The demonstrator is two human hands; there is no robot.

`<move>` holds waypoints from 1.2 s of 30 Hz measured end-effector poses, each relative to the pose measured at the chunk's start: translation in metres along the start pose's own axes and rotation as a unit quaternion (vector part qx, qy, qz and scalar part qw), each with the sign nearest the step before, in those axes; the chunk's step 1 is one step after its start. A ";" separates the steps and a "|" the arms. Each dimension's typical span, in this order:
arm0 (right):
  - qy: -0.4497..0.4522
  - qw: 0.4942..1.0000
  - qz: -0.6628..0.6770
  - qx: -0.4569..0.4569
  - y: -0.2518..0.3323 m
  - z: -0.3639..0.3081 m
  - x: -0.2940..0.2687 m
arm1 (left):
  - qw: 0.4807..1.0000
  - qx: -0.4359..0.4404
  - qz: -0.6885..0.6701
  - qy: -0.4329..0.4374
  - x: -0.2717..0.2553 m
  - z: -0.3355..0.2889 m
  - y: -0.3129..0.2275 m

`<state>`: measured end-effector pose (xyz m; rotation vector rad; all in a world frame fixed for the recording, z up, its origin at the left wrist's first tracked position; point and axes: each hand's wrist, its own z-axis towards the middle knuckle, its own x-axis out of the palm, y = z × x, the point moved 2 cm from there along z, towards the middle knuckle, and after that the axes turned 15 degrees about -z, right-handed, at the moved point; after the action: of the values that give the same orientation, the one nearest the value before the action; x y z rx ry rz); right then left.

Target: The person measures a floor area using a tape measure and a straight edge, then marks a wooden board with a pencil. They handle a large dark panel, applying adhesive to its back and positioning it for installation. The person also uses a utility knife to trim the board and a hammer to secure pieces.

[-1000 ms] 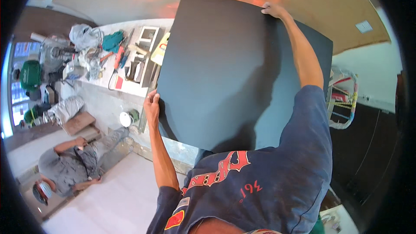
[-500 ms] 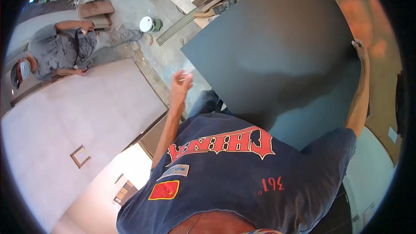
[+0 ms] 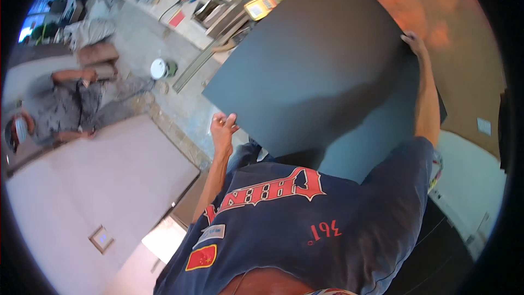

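Observation:
A large dark grey flat panel (image 3: 305, 76) slants in front of my body, its surface smooth with a broad shadow across it. At its upper right edge my right hand (image 3: 415, 43) grips the board, fingers wrapped over the rim and arm stretched out. My left hand (image 3: 222, 128) is at the panel's lower left edge, fingers bent and the fingertips pinching that edge. The panel's underside is hidden.
A person (image 3: 57, 104) stands at the left behind a pale wall surface (image 3: 103, 180) with a small square box in it. A white bucket (image 3: 159, 69) stands on the floor. Beyond the panel are a yellow jug (image 3: 266, 4) and a cluttered workbench (image 3: 185, 27). Brown board (image 3: 469, 82) lies right.
My left hand has come from beside the panel onto its lower left edge. The panel and my right hand have shifted left in view, as the view itself has turned.

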<state>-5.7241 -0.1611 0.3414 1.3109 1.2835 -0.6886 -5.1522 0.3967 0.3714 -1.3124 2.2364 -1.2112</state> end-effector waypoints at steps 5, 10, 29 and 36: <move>0.002 0.999 -0.028 0.043 0.033 -0.017 -0.008 | 1.000 -0.003 0.006 0.012 0.004 -0.004 -0.010; -0.171 0.957 -0.214 0.092 0.070 -0.059 -0.006 | 0.999 -0.012 0.026 0.030 0.010 -0.004 -0.015; -0.384 0.742 -0.019 0.550 0.030 -0.563 0.118 | 0.945 0.252 0.190 0.084 -0.026 0.027 -0.051; -0.299 0.775 0.018 0.556 0.050 -0.601 0.130 | 0.759 0.462 0.366 0.277 0.035 0.101 -0.129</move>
<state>-5.8161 0.4491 0.3611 1.7695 0.2203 -1.8251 -5.0356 0.2849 0.4151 0.3233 1.6252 -2.0372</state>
